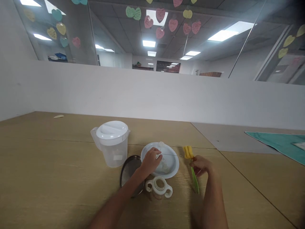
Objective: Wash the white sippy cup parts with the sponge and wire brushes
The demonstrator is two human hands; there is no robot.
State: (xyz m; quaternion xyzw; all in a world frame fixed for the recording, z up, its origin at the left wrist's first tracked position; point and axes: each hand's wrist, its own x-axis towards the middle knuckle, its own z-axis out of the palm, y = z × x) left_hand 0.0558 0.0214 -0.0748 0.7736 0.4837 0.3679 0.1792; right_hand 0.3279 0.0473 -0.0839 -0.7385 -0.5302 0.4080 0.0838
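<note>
My right hand [200, 165] is closed round a sponge brush [188, 152] with a yellow head and a green handle, held with the head up, to the right of the plate. Over a white plate [175, 167] my left hand [152, 159] is closed in a pinch. A thin pale line runs rightward from its fingertips; what they grip is too small to name. Some clear, translucent pieces [165, 167] lie on the plate. In front of it stands a white ring with two curved handles [159, 186], apparently on a clear cup.
A dark round metal tray [128, 170] lies partly under my left forearm. Behind it to the left stands a translucent pitcher [114, 146] with a white lid. A teal cloth [281, 143] lies at the far right, and a small pale flat piece [58, 116] lies at the back left.
</note>
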